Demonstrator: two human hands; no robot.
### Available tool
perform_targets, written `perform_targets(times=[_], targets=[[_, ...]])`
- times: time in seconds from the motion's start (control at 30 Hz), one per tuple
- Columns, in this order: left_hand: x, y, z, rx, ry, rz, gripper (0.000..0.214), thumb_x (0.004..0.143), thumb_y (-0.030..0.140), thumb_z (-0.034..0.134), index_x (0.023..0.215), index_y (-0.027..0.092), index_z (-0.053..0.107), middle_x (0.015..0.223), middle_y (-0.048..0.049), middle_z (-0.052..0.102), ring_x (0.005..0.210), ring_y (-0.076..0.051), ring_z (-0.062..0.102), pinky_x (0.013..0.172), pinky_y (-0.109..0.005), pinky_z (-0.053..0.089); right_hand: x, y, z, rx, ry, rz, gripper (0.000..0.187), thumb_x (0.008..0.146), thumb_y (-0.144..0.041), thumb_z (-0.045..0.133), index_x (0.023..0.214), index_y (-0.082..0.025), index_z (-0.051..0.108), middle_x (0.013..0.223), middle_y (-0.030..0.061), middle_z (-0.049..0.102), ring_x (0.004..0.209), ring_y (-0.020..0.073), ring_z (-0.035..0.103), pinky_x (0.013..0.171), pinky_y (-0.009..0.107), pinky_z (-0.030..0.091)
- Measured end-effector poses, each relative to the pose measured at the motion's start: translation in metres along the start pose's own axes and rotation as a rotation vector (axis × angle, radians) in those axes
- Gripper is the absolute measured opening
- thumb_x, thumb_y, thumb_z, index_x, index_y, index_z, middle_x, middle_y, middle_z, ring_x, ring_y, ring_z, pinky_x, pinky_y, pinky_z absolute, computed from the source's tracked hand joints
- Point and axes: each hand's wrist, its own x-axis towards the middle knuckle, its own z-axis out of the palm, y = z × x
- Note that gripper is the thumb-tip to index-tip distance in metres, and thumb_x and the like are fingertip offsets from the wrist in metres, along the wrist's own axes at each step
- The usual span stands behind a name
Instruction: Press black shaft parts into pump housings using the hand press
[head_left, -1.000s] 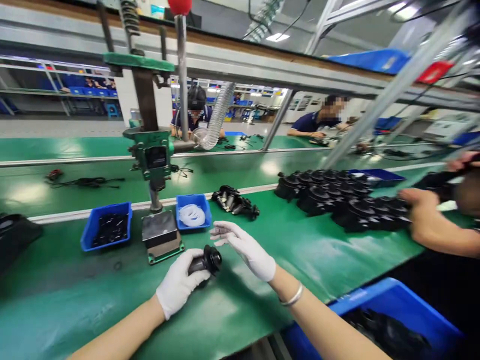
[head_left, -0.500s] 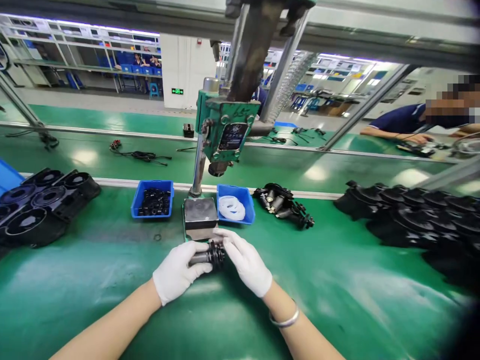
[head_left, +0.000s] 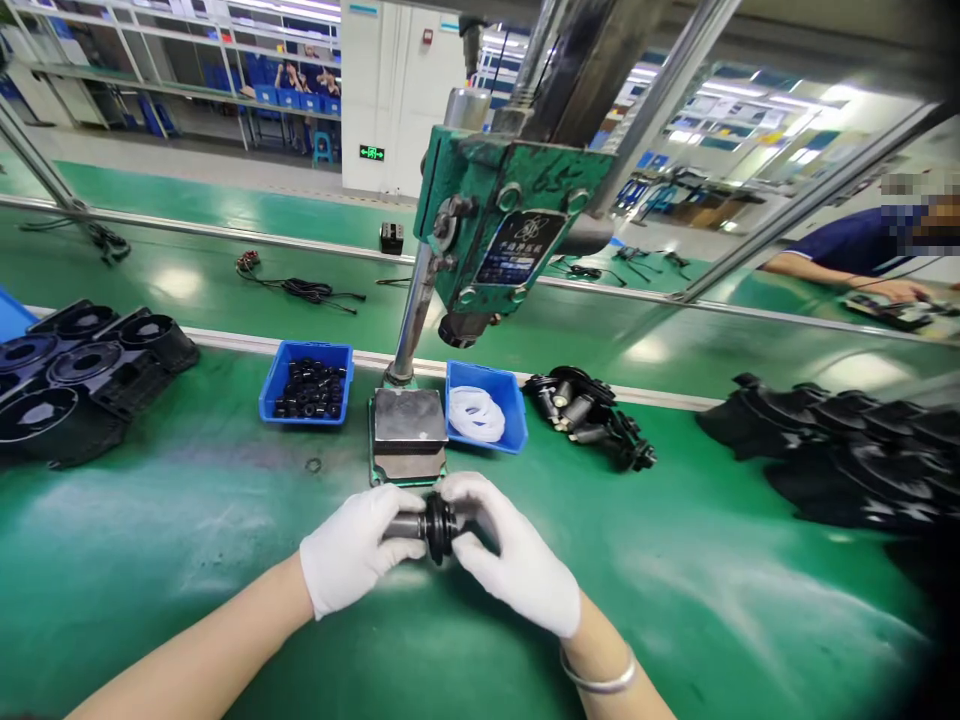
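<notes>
My left hand (head_left: 365, 548), in a white glove, is wrapped round the grey cylindrical shaft of a motor-like part (head_left: 439, 528) with a black ribbed flange. The gloved right hand (head_left: 506, 550) has its fingers and thumb curled about the flanged end; its exact contact is partly hidden. The part lies sideways between both hands, just in front of the base block (head_left: 410, 418) of a green hand press (head_left: 517, 225). Behind to the right, similar black-and-grey parts (head_left: 581, 405) lie in a pile.
A blue bin (head_left: 343, 405) of small black pieces stands left of the press base. Another blue bin (head_left: 517, 432) with white rings is on its right. Black housings (head_left: 90, 375) sit at far left, more black housings (head_left: 847, 450) at right. A co-worker's arm (head_left: 840, 272) shows beyond.
My right hand has turned from fingers laid nearly flat against the flange to thumb and fingers curled round it. The part's flange has come into fuller view. The camera view has shifted.
</notes>
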Motion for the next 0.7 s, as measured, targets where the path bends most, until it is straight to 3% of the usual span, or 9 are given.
perform_targets(times=[0.13,0.33,0.53,0.7], targets=[[0.000,-0.005,0.002,0.083,-0.021,0.112,0.025,0.087,0.016,0.065,0.109,0.017,0.056,0.103,-0.0068,0.065,0.093,-0.022,0.063,0.085,-0.034,0.048,-0.001,0.002,0.011,-0.058,-0.016,-0.041,0.040,0.072,-0.003,0.052,0.104,-0.025,0.043,0.108,0.0032,0.048,0.092,0.0182,0.051,0.083,0.032,0.048],[-0.002,-0.012,0.010,0.208,0.062,0.348,0.008,0.091,0.014,0.053,0.100,0.015,0.052,0.091,-0.0074,0.060,0.078,-0.020,0.056,0.073,-0.032,0.047,0.000,0.012,0.025,-0.027,0.019,-0.069,0.039,0.068,-0.002,0.049,0.099,-0.025,0.040,0.105,0.0029,0.044,0.095,0.0198,0.047,0.085,0.034,0.045],[-0.004,-0.009,0.016,0.301,0.091,0.382,0.009,0.092,0.012,0.044,0.093,0.016,0.052,0.081,-0.0060,0.057,0.069,-0.019,0.052,0.066,-0.031,0.045,-0.001,0.013,0.026,-0.038,0.013,-0.070,0.038,0.065,-0.003,0.047,0.095,-0.025,0.039,0.101,0.0021,0.044,0.089,0.0193,0.045,0.081,0.033,0.044],[-0.003,-0.011,0.018,0.237,0.089,0.355,0.008,0.093,0.013,0.045,0.096,0.016,0.052,0.086,-0.0069,0.059,0.075,-0.019,0.056,0.071,-0.033,0.048,0.000,0.009,0.030,-0.126,0.070,-0.111,0.036,0.062,-0.003,0.046,0.091,-0.024,0.039,0.097,0.0017,0.045,0.085,0.0189,0.046,0.077,0.032,0.042]])
